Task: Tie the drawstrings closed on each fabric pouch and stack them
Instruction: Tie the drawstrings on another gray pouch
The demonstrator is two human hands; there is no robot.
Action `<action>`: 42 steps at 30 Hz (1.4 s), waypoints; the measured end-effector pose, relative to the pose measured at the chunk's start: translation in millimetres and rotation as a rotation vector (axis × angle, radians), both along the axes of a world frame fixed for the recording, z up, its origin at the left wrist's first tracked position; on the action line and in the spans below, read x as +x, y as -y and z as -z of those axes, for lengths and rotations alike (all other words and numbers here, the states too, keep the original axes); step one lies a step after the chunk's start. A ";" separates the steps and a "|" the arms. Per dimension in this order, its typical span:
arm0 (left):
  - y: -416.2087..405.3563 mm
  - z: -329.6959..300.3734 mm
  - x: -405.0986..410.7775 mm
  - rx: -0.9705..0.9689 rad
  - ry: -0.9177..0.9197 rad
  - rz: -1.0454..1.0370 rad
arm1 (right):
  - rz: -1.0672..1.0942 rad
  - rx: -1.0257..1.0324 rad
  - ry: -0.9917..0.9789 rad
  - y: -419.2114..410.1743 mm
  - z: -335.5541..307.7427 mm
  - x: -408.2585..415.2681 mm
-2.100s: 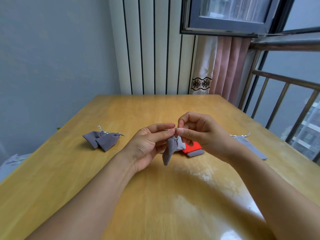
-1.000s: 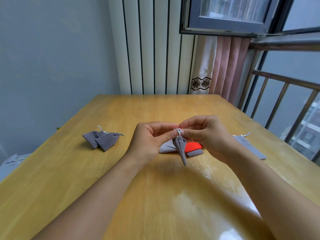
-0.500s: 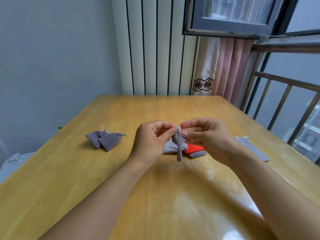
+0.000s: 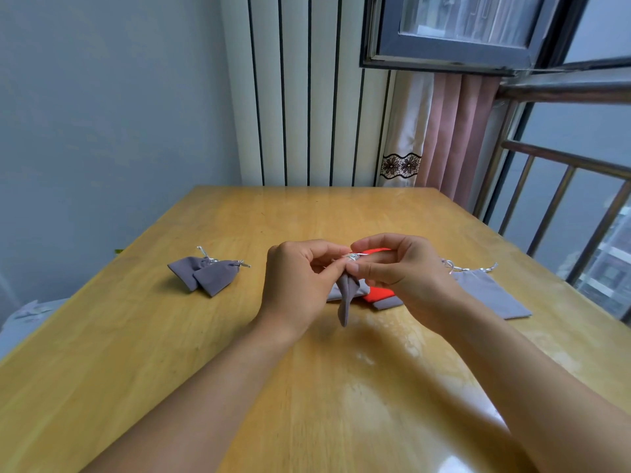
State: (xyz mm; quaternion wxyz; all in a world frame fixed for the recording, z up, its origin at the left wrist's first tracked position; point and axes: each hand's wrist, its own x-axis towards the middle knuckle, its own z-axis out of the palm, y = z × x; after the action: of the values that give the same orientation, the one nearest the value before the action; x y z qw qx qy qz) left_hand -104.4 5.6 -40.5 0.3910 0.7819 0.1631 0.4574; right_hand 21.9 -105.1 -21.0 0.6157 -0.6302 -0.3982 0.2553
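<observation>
1. Head view: both hands, left hand (image 4: 300, 285) and right hand (image 4: 399, 268), pinch the silver drawstring (image 4: 353, 257) of a small grey fabric pouch (image 4: 346, 298) hanging above the yellow wooden surface (image 4: 307, 387); tying looks unfinished.
2. Just behind that pouch lie grey and orange pouches (image 4: 379, 293), and right of it a flat grey pouch (image 4: 491, 295), apparently untied.
3. Far left of it, two cinched grey pouches (image 4: 205, 274) overlap, seemingly done.

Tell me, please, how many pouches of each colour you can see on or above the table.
Grey pouches: 5, namely two tied ones at left, one held at its neck by both hands, one flat at right, and one part-hidden under the hands.
Red pouches: 1.
Total: 6, though the hands may hide more.
</observation>
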 end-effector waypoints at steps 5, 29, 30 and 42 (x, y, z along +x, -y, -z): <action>-3.2 -4.1 -0.1 -0.112 0.038 0.111 | -0.089 0.014 -0.125 1.0 -1.9 9.8; -22.3 6.1 1.6 0.534 0.043 0.185 | -0.168 -0.127 -0.351 2.4 1.8 16.8; -23.7 6.2 2.0 0.552 0.035 0.192 | -0.170 -0.133 -0.368 2.6 1.9 16.7; -29.0 6.2 2.7 0.626 0.068 0.139 | -0.196 -0.022 -0.633 1.1 -0.7 12.5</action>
State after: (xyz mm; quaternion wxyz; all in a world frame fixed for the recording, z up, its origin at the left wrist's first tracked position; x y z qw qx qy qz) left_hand -101.8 34.6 -46.7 0.1671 0.8576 -0.0524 0.4836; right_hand 34.4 -106.2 -20.4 0.6744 -0.4852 -0.2431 0.5007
